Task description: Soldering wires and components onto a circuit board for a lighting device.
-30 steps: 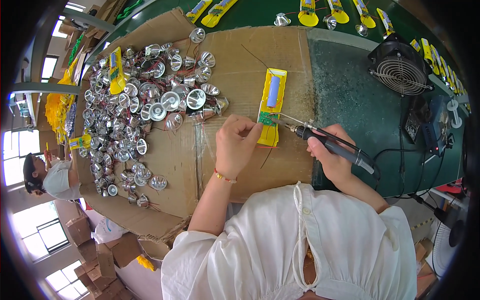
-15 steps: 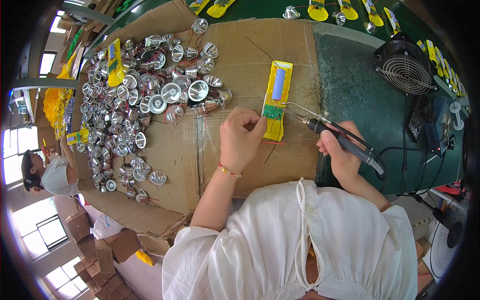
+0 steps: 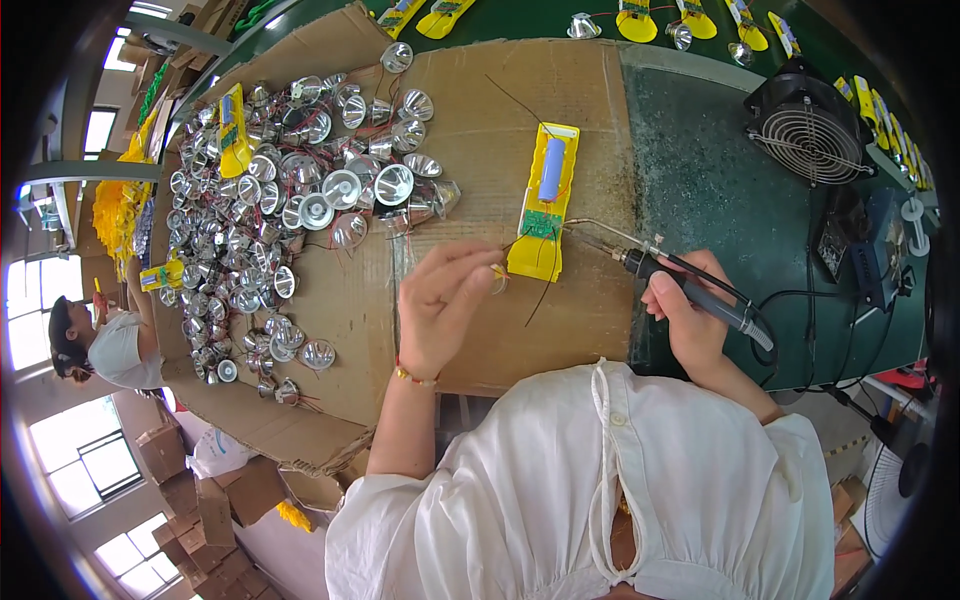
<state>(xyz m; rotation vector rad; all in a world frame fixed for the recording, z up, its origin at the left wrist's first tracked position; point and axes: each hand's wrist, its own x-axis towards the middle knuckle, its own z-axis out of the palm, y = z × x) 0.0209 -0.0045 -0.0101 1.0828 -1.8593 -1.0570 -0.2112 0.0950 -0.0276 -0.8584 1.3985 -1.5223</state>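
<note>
On the cardboard lies a yellow flashlight housing (image 3: 537,262), holding a blue cylindrical battery cell (image 3: 551,170) and a green circuit board (image 3: 540,223). Dark wires stick out from it at the top and bottom. My right hand (image 3: 692,310) grips a soldering iron (image 3: 690,290) with a thin metal solder-feed tube fixed along it. Its tip points left, close to the circuit board's right side. Left of the housing, my left hand (image 3: 440,305) has thumb and fingers pinched together, with something small and pale at the fingertips that I cannot make out.
Many silver reflector cups (image 3: 315,210) with red wires fill a cardboard tray on the left. A fan with a round metal guard (image 3: 812,142) stands at the right, near a blue soldering station (image 3: 880,260). More yellow housings (image 3: 636,22) line the far edge. A co-worker (image 3: 115,340) is at far left.
My left hand has moved left, away from the circuit board. The red wire piece by the housing's lower end no longer shows there. The iron's tip stays near the board.
</note>
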